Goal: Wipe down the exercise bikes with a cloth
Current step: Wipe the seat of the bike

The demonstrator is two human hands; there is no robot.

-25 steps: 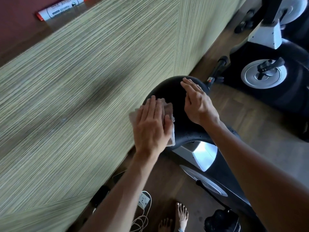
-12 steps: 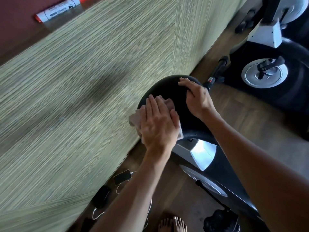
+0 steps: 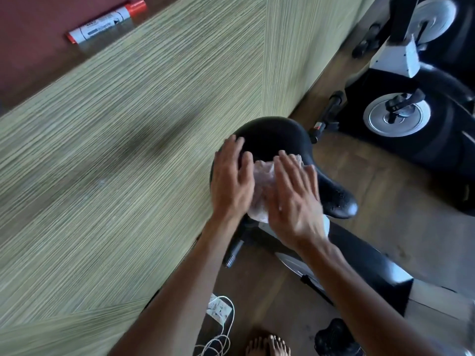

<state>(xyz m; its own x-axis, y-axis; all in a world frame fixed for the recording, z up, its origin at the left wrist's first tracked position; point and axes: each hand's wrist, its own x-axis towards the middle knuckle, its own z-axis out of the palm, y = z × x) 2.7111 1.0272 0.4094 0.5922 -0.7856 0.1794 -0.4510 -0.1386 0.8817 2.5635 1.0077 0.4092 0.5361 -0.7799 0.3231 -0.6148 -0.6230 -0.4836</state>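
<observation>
The black saddle (image 3: 272,134) of an exercise bike sits in the middle of the head view, its nose pointing right. A crumpled pale cloth (image 3: 261,176) lies on the saddle between my hands. My right hand (image 3: 293,199) lies flat on the cloth with straight fingers, covering its right part. My left hand (image 3: 231,181) rests flat on the saddle's left side with fingers spread, its thumb edge against the cloth. The bike's black and white frame (image 3: 372,268) runs down to the lower right.
A green striped panel (image 3: 115,163) stands close on the left, with a red-capped marker (image 3: 106,21) on its ledge. A second bike (image 3: 411,124) stands at the upper right. A white adapter and cable (image 3: 218,312), a bare foot (image 3: 270,345) and a black pedal (image 3: 334,335) are on the wooden floor.
The cloth was under my left hand; now my right hand presses it. My left hand has shifted to the saddle's left side, and my right hand has left the saddle's far edge.
</observation>
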